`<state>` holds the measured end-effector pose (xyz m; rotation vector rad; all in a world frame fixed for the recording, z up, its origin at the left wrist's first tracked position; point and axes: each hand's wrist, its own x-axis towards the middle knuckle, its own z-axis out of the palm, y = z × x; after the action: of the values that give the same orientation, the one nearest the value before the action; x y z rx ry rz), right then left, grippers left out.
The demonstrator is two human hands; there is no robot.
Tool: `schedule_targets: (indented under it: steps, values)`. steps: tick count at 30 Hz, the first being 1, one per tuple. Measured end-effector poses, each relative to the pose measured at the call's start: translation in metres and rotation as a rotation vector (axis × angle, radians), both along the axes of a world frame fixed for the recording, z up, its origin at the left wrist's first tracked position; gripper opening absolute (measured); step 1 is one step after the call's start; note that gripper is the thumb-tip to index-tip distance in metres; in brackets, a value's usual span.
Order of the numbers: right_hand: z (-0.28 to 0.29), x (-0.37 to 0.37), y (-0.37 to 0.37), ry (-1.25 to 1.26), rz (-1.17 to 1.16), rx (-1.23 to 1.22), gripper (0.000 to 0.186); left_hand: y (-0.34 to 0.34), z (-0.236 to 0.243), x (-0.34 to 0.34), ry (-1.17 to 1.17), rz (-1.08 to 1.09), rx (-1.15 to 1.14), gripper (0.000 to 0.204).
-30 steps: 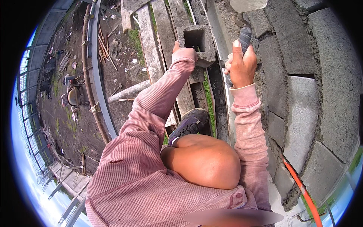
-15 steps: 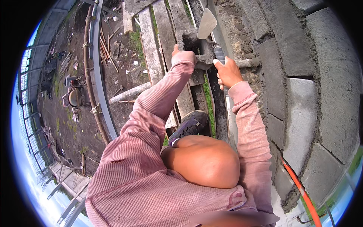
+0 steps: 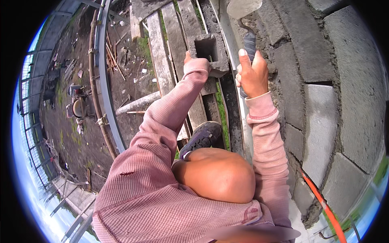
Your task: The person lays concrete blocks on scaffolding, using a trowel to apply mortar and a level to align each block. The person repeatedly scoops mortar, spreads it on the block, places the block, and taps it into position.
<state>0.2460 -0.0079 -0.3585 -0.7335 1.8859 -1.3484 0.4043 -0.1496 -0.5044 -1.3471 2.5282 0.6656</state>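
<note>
My left hand (image 3: 189, 58), partly covered by a pink sleeve, is closed on the near left side of a hollow concrete block (image 3: 220, 52), whose dark square cavity faces up. The block rests over the planks beside the wall. My right hand (image 3: 251, 75) is wrapped round the dark, taped handle of a trowel (image 3: 243, 9), with the blade raised to the upper right of the block. Rough mortar (image 3: 272, 56) lies along the wall edge behind that hand.
Wooden planks (image 3: 158, 50) form the platform under my shoe (image 3: 201, 135). Laid grey blocks (image 3: 356, 89) fill the right, with an orange strip (image 3: 324, 202) below. Left are a pole (image 3: 95, 81), a metal beam, a white pipe and a machine (image 3: 79, 106) on littered dirt.
The trowel swung down-left over the block, then back up and right with my right hand. The block and my left hand sit slightly lower in view than a second ago.
</note>
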Motion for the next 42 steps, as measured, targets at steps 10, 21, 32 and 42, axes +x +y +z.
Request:
schedule_targets:
  steps: [10,21,32,42]
  values:
    - [-0.003,0.007,-0.014,0.319,0.132,-0.071,0.035,-0.007,0.001,-0.007,-0.326,-0.241,-0.177,0.068]
    - [0.029,0.023,-0.026,0.574,0.379,0.253,0.041,-0.002,0.006,-0.007,-0.256,-0.083,0.011,0.076]
    - [0.029,0.015,-0.036,0.482,0.3,0.257,0.041,0.001,-0.002,-0.013,-0.528,-0.233,-0.057,0.063]
    - [0.027,0.013,-0.038,0.434,0.328,0.306,0.048,0.004,-0.017,-0.009,0.185,0.405,0.129,0.05]
